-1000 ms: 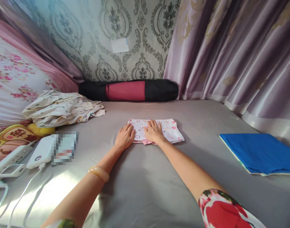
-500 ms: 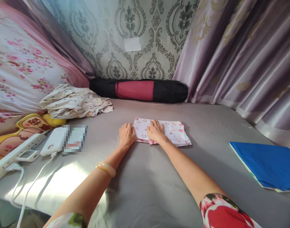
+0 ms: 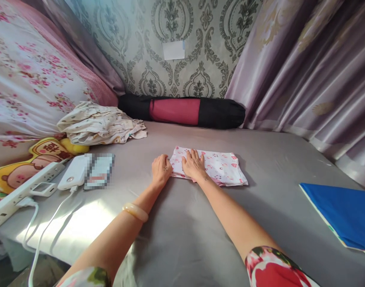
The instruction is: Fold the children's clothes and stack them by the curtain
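Observation:
A folded white cloth point(image 3: 221, 165) printed with pink and red figures lies flat on the grey sheet, a bit of pink showing at its near edge. My right hand point(image 3: 194, 165) rests palm down on its left half, fingers stretched and spread. At the cloth's left end, my left hand point(image 3: 162, 169) is closed with its fingers curled at the edge; the fingertips are partly hidden. A pale bangle point(image 3: 135, 212) circles my left forearm.
Left stand a power strip point(image 3: 23, 193), a white power bank point(image 3: 74, 173) with a cable, and a blurred flat object point(image 3: 99, 171). Behind are a crumpled cloth point(image 3: 98, 125) and a black-and-red roll bag point(image 3: 176, 111). A blue folded item point(image 3: 344, 215) lies right.
My right hand has slid slightly left on the cloth, its fingers more spread. My left hand stays at the left edge. The whole view has shifted a little.

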Available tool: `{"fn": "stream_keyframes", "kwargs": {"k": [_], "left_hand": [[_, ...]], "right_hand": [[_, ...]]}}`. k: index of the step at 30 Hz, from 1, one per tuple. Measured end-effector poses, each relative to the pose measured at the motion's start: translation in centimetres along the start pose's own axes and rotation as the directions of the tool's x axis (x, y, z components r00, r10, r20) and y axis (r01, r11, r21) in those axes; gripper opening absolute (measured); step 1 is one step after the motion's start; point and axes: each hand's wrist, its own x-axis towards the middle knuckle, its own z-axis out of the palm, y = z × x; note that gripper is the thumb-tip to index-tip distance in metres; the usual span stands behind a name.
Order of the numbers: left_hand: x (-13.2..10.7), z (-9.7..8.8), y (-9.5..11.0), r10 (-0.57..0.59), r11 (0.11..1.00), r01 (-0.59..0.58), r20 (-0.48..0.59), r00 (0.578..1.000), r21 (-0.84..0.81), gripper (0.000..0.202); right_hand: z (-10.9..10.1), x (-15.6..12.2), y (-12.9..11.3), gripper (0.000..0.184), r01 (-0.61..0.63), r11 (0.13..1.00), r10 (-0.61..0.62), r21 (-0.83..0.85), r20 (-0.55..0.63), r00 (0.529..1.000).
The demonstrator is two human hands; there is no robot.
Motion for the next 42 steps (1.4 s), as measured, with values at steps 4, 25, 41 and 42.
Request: {"fn": "stream_keyframes", "kwargs": {"k": [4,25,41,42], "left_hand": [[0.0,0.0,0.0,-0.005,1.000,0.005,0.007,1.000,0.003,0.033],[-0.1,-0.3,0.3,-0.018,1.000,0.018,-0.002,1.000,-0.025,0.025],[-0.3,-0.3,0.5,-0.091,0.989,0.072,-0.149,0.985,-0.128,0.038],[-0.3,-0.4,0.5,-0.088,0.988,0.070,-0.138,0.986,-0.135,0.037]], "right_hand": [[-0.2,0.1,-0.1,0.058,-0.006,1.000,0.005,0.000,0.017,1.000],[1.0,1.4,-2.8,0.056,0.088,0.996,-0.087,0.029,-0.014,0.996],[1.3,2.3,-4.5,0.055,0.210,0.978,-0.210,0.018,0.004,0.978],[1.4,2.3,-4.5,0.055,0.208,0.978,-0.208,0.021,0.010,0.978]]}}
